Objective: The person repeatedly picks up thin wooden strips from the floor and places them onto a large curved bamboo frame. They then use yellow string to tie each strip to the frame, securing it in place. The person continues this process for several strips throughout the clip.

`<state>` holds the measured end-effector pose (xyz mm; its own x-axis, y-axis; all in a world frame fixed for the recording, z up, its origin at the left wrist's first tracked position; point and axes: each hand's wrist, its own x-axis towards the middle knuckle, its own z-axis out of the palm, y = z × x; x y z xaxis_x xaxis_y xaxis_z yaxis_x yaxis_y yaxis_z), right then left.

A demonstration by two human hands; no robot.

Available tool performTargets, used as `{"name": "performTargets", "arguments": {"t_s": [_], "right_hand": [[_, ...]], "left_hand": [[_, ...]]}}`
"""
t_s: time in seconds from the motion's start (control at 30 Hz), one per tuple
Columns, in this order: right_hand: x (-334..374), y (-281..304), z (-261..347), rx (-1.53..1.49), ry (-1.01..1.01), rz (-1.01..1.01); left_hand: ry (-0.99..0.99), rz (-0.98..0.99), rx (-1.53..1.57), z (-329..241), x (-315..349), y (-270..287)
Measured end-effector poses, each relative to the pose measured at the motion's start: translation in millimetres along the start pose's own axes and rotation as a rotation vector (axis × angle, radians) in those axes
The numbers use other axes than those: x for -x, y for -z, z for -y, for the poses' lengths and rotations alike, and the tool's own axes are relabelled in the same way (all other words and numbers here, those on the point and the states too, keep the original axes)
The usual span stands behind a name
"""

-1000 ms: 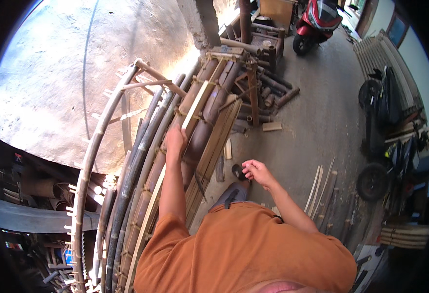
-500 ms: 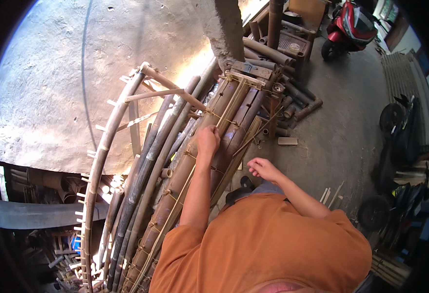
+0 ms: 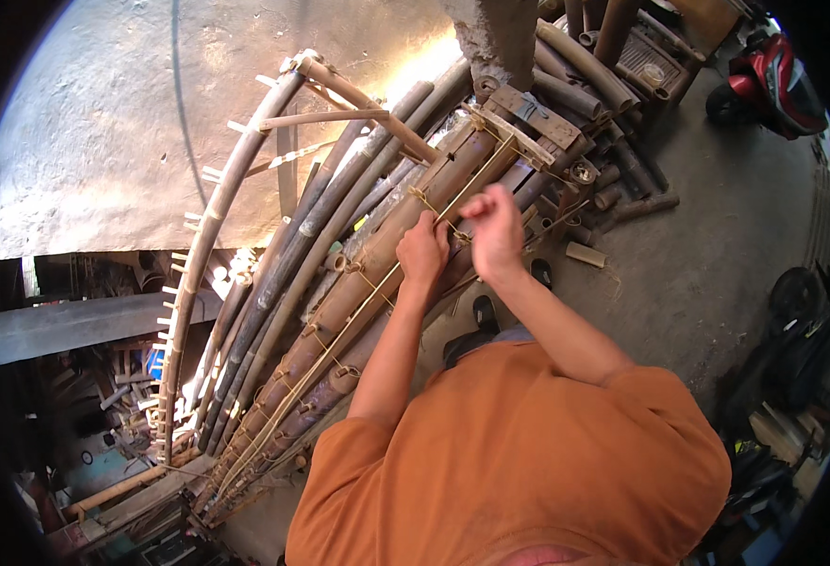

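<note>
Long brown bamboo poles [image 3: 377, 257] lie side by side in a slanting bundle, tied at intervals with thin yellowish cord [image 3: 361, 274]. A slender pale strip [image 3: 479, 176] runs lengthwise over them to a wooden crosspiece [image 3: 519, 138] at the far end. My left hand [image 3: 423, 249] is closed around this strip, resting on the bundle. Just right of it, my right hand [image 3: 497, 236] is raised over the poles. Its fingers are curled and smeared by motion, so whether they hold anything is unclear.
Left of the bundle stands a curved bamboo frame [image 3: 209, 222] with short pegs, beside loose dark poles [image 3: 306, 247]. A concrete pillar [image 3: 500, 42] rises beyond the far end. Cut bamboo [image 3: 637, 156] is piled at the far right, near a red motorbike [image 3: 775, 87].
My right hand has swung up and left from beside my body to above the poles, near my left hand. My left hand stays on the strip. The view has shifted.
</note>
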<state>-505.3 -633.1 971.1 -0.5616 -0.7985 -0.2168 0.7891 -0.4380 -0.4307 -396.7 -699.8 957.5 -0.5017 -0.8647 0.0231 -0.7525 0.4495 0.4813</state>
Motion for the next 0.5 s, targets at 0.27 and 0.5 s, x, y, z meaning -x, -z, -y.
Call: {"name": "performTargets", "arguments": {"t_s": [0.27, 0.5], "right_hand": [[34.7, 39.4, 9.2, 0.057, -0.632, -0.494], [41.6, -91.1, 10.7, 0.139, -0.322, 0.347]], "left_hand": [[-0.01, -0.009, 0.051, -2.7, 2.1, 3.4], [-0.318, -0.385, -0.03, 23.5, 1.5, -38.5]]}}
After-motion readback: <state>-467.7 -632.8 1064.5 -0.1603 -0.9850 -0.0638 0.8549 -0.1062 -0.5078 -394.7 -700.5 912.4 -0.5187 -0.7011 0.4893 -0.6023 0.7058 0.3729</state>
